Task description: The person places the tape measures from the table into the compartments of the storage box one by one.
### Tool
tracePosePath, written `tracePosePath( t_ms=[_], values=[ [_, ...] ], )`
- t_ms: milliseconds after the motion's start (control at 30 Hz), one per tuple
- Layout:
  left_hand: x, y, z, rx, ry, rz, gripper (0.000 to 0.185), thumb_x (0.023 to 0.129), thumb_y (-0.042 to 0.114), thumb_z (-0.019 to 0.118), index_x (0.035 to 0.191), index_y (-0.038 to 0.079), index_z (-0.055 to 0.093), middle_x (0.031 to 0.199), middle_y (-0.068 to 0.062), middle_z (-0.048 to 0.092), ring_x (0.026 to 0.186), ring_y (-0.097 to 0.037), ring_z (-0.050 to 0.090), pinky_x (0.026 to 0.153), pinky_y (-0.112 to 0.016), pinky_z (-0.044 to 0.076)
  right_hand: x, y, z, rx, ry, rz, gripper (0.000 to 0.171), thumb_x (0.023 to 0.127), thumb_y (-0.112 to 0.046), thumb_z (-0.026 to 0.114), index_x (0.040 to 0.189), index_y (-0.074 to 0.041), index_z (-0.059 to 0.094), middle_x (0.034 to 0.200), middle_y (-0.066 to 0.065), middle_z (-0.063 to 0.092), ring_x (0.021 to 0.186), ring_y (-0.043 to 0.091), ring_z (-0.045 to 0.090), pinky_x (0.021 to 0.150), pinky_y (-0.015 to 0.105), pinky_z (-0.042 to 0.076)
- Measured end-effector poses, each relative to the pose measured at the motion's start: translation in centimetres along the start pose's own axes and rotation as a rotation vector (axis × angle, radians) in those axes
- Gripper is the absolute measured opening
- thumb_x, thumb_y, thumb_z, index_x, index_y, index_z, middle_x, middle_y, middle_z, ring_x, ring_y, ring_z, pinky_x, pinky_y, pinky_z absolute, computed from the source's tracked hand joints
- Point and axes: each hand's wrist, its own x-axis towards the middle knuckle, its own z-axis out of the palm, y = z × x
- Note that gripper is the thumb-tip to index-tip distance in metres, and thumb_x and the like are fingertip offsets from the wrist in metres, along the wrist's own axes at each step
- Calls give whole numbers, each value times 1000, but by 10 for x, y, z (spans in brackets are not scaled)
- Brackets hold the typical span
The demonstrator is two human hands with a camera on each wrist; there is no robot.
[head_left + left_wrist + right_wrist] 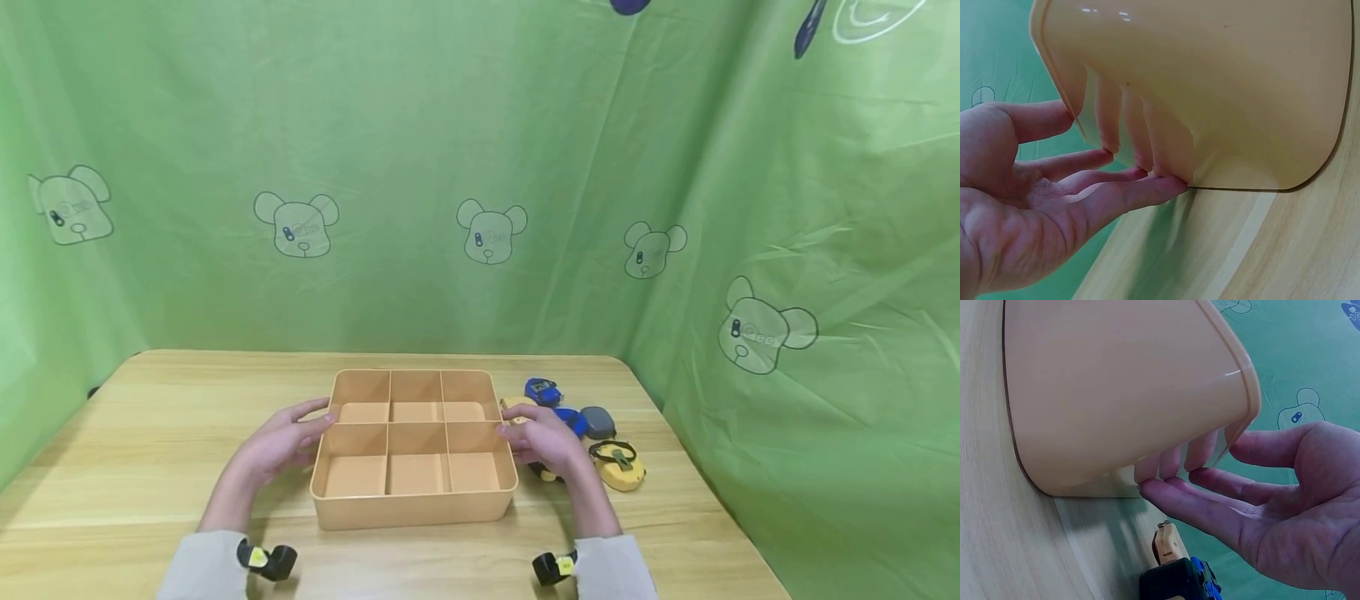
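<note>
Nearest are the grey sleeve cuffs, each partly cut off by the frame's lower edge. On the wooden worktop (150,467) sits an orange six-compartment tray (414,505). The left hand (281,443) and right hand (542,440) press straight, spread fingers (1147,190) against its side walls, gripping nothing. Just right of the tray, small tape measures (617,465) lie clustered, some hidden behind the right hand; no label is readable.
</note>
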Motion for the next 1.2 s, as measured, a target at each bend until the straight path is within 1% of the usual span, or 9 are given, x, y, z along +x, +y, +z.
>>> tracePosePath(
  t_ms=[200, 333, 433, 567, 733, 900, 1000, 1067, 1200],
  values=[
    [1, -1, 0, -11, -3, 6, 77, 104, 35, 55, 160, -1, 16, 159, -31, 31, 146, -50, 34, 115, -65, 36, -1, -1, 1, -28, 3, -1, 53, 94, -14, 67, 140, 7, 51, 121, 28, 69, 106, 41, 72, 85, 48, 64],
    [2, -1, -1, -23, 0, 5, 76, 104, 33, 55, 160, 0, 16, 158, -31, 33, 146, -49, 35, 116, -64, 37, -2, -3, -1, -63, 1, -18, 53, 96, -17, 66, 141, 7, 51, 122, 27, 70, 108, 40, 71, 90, 48, 63],
    [2, -2, -1, -17, 0, 4, 75, 105, 33, 55, 160, 0, 16, 159, -30, 33, 146, -48, 35, 115, -64, 38, -2, -4, -4, -59, 17, -35, 52, 98, -20, 65, 141, 5, 52, 121, 27, 70, 108, 39, 72, 95, 50, 61],
    [2, -2, -2, -13, 1, 5, 75, 105, 32, 55, 160, 0, 17, 159, -30, 33, 146, -49, 35, 115, -64, 39, -3, -6, -9, -40, 68, -53, 48, 99, -21, 65, 139, 4, 54, 122, 27, 69, 106, 37, 72, 97, 51, 60],
    [3, -3, -2, -19, -3, 5, 76, 105, 32, 55, 160, 0, 16, 158, -31, 33, 145, -49, 36, 115, -63, 39, -6, -6, -14, -24, 122, -63, 49, 98, -17, 66, 140, 4, 54, 129, 32, 63, 113, 41, 68, 99, 49, 59],
    [2, -3, -2, -17, -3, 3, 77, 104, 34, 56, 160, 0, 16, 158, -31, 33, 145, -49, 35, 116, -64, 37, -9, -4, -20, -44, 192, -63, 47, 95, -16, 68, 138, 1, 58, 126, 27, 67, 115, 40, 67, 100, 47, 58],
    [1, -3, -2, -21, -5, 4, 77, 104, 34, 56, 160, -1, 16, 158, -31, 33, 145, -49, 36, 115, -64, 37, -10, -2, -26, -44, 223, -54, 47, 94, -17, 70, 138, -2, 60, 130, 24, 65, 116, 39, 66, 102, 46, 57],
    [1, -3, -1, -26, -7, 5, 77, 104, 34, 56, 160, -1, 16, 158, -31, 34, 145, -49, 36, 115, -63, 38, -12, 0, -29, -62, 242, -50, 49, 92, -19, 71, 138, -4, 60, 132, 22, 64, 116, 37, 66, 104, 45, 56],
    [1, -2, -1, -32, -5, 7, 77, 104, 33, 56, 160, -1, 16, 157, -32, 35, 144, -49, 38, 115, -62, 39, -14, 3, -36, -135, 279, -45, 51, 91, -22, 72, 138, -6, 60, 129, 20, 67, 114, 31, 67, 104, 46, 55]
  ],
)
